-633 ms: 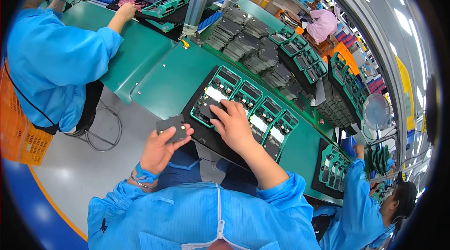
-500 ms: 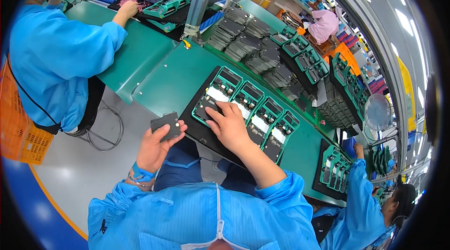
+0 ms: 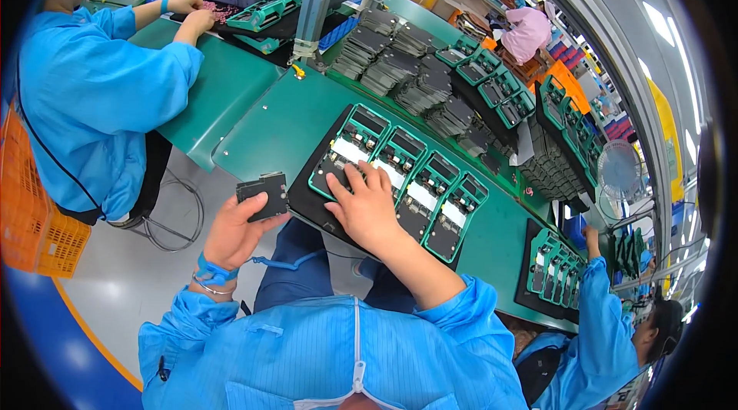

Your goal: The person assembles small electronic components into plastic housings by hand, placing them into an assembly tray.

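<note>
My left hand (image 3: 233, 232) is closed on a small stack of thin dark plates (image 3: 264, 196), thumb on top, just off the left end of a black mat (image 3: 306, 210). On that mat lie several green frames in a row, each with dark parts and a white patch. My right hand (image 3: 367, 206) rests on the leftmost green frame (image 3: 374, 110), fingers spread and holding nothing. Its fingertips touch the lower part of that frame, and the hand covers much of what is under it. Dark plates show in the lower parts of the other frames, such as the rightmost frame (image 3: 473, 189).
Piles of dark plates (image 3: 419, 87) stand behind the mat on the green bench (image 3: 269, 122). More green frames (image 3: 496, 95) sit at the back right. A metal post (image 3: 314, 10) rises at the bench's far edge. Co-workers in blue (image 3: 108, 110) sit left and right.
My left hand has drawn slightly left with its stack, which is now tilted differently. My right hand's fingers have spread flatter over the leftmost frame. The left co-worker's hands have come together.
</note>
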### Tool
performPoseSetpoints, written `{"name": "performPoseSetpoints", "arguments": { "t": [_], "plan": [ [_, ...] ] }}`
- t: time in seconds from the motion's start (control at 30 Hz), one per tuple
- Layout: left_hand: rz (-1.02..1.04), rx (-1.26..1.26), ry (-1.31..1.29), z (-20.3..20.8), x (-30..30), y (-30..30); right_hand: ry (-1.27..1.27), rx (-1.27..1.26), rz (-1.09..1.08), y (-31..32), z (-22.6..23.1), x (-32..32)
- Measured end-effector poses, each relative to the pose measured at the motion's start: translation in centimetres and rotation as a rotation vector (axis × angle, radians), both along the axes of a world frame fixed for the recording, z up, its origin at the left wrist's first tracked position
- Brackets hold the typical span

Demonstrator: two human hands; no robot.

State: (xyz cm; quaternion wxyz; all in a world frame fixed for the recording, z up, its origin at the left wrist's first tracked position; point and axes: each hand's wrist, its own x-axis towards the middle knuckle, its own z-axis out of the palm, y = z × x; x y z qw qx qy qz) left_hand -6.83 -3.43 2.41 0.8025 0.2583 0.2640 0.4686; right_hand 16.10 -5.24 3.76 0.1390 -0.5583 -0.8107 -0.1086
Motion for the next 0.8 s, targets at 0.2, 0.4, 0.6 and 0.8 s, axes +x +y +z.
{"name": "performPoseSetpoints", "arguments": {
  "t": [0.2,0.4,0.6,0.8],
  "plan": [
    [-0.135,-0.100,-0.055,-0.3,-0.8,1.7,0.369,-0.191,0.180,-4.6,0.4,-2.0],
    [-0.198,-0.090,-0.187,2.3,0.3,1.5,1.744,-1.273,0.094,-9.8,-2.6,-0.5],
    [-0.190,-0.006,-0.171,3.8,0.7,1.9,2.682,-1.107,0.127,-11.1,-4.9,1.3],
    [-0.252,0.064,0.158,3.0,0.7,2.5,2.650,-0.892,-0.026,-11.6,-5.4,3.0]
  ]
}}
